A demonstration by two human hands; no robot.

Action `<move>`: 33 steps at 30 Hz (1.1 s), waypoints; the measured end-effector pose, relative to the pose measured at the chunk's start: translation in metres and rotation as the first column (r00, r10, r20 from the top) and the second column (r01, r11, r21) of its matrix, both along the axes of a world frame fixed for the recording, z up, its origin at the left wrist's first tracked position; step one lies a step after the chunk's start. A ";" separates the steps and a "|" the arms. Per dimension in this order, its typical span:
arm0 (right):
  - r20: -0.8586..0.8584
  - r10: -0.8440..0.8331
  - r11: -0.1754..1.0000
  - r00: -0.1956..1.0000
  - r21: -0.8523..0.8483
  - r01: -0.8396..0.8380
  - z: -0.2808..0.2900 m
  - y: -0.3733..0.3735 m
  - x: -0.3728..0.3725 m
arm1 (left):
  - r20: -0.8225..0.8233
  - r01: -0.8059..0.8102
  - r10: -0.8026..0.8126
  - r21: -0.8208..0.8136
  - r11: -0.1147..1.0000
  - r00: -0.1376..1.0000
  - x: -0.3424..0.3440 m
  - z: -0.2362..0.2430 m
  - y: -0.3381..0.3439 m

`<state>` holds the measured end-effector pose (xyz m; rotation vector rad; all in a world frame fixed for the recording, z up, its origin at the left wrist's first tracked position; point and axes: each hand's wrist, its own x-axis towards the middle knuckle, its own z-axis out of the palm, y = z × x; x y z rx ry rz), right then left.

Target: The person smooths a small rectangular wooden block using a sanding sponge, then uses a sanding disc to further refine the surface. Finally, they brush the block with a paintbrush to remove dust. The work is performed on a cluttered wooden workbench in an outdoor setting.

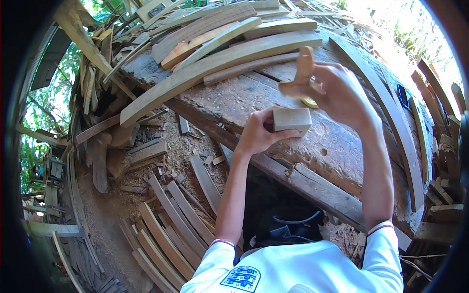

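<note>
My left hand [258, 133] grips a short, squared pale wood block [293, 120], thumb along its near side, just above the worn workbench [337, 146]. Farther right and higher, my right hand [342, 88] is closed around an orange-brown, angled piece [305, 68] that looks wooden. One arm of that piece points up and a shorter one points left toward the block; its exact kind I cannot make out. The piece and the block are apart. Partly hidden beneath the right hand, a small yellow rounded object [310, 103] shows on the bench.
Long curved wood strips [220, 63] lie across the bench's far left side. Another long board [391, 112] runs along the right. Below left, several curved slats [166, 239] rest on ground strewn with sawdust [110, 210] and offcuts. A dark object [288, 227] sits under the bench edge.
</note>
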<state>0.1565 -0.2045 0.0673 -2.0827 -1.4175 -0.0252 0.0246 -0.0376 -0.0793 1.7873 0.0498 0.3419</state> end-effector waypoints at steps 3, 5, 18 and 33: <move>-0.052 0.096 0.995 0.994 -0.022 -0.098 -0.006 -0.007 -0.007 | 0.035 -0.007 0.004 0.064 0.998 0.999 0.003 -0.013 0.007; -0.039 0.055 0.998 0.998 -0.035 -0.056 -0.013 -0.007 -0.003 | 0.032 0.002 -0.004 0.052 0.999 0.999 0.004 -0.015 0.008; 0.031 -0.085 0.995 0.996 -0.052 0.087 0.003 0.000 -0.009 | -0.008 -0.016 0.016 0.030 0.999 1.000 0.002 -0.013 0.007; -0.089 -0.057 0.996 0.994 -0.068 0.051 0.011 0.003 -0.010 | 0.053 -0.003 -0.001 0.070 0.998 0.999 0.001 -0.003 0.004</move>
